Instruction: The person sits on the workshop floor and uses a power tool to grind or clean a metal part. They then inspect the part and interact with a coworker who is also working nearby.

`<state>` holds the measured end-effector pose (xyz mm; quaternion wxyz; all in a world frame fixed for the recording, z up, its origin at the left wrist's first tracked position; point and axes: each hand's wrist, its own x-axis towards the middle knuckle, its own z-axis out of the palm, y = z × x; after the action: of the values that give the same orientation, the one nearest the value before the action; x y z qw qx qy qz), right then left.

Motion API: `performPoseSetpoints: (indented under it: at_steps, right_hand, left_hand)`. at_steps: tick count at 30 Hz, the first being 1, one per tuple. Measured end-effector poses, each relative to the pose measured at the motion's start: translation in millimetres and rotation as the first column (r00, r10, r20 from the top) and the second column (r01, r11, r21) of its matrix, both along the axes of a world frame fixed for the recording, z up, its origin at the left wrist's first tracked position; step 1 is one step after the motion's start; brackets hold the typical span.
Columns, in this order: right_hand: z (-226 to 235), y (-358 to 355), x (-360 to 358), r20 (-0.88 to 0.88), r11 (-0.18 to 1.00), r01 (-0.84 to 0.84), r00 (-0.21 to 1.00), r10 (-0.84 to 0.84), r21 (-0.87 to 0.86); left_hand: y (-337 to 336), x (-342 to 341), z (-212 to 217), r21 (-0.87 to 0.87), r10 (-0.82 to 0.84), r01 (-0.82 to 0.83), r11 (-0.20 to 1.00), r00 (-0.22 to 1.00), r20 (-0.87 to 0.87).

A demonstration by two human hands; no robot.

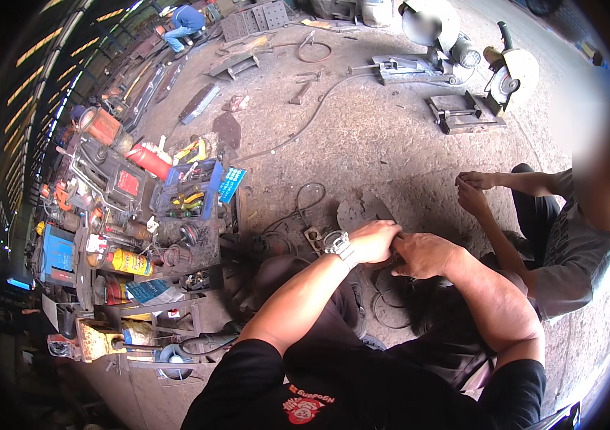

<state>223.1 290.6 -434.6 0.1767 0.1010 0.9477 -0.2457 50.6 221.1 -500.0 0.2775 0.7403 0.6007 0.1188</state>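
My left hand (pixel 375 242), with a metal watch (pixel 335 243) on its wrist, is closed in front of my knees. Right against it, my right hand (pixel 425 256) is curled too, its fingers bent downward. Something small and dark seems to be between them, but the fingers cover it and its kind cannot be made out. Just beyond my hands a flat, dark plate with a rounded edge (pixel 359 209) lies low by the floor. A thin black cable (pixel 311 192) loops on the floor left of that plate.
A crowded tool rack (pixel 208 301) stands at my left, holding a blue toolbox (pixel 208 183), a yellow can (pixel 130 262) and a red cylinder (pixel 148 160). Close on my right sits a co-worker (pixel 570 251), hands together. Two cut-off saws (pixel 513 82) (pixel 430 68) stand farther off.
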Motion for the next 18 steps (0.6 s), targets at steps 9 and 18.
performPoseSetpoints:
  at_steps: [9,18]
  right_hand:
    - [-2.5,-15.4,-3.4,-0.018,1.0,-0.008,1.0,0.009,0.025]
    - [27.1,-18.5,8.4,-0.226,0.991,0.136,0.965,-0.136,-0.015]
  left_hand:
    - [-9.7,-3.2,16.6,-0.224,0.036,-0.025,0.974,0.998,0.049]
    - [16.4,-143.1,122.2,0.249,0.585,-0.858,0.45,0.494,0.643]
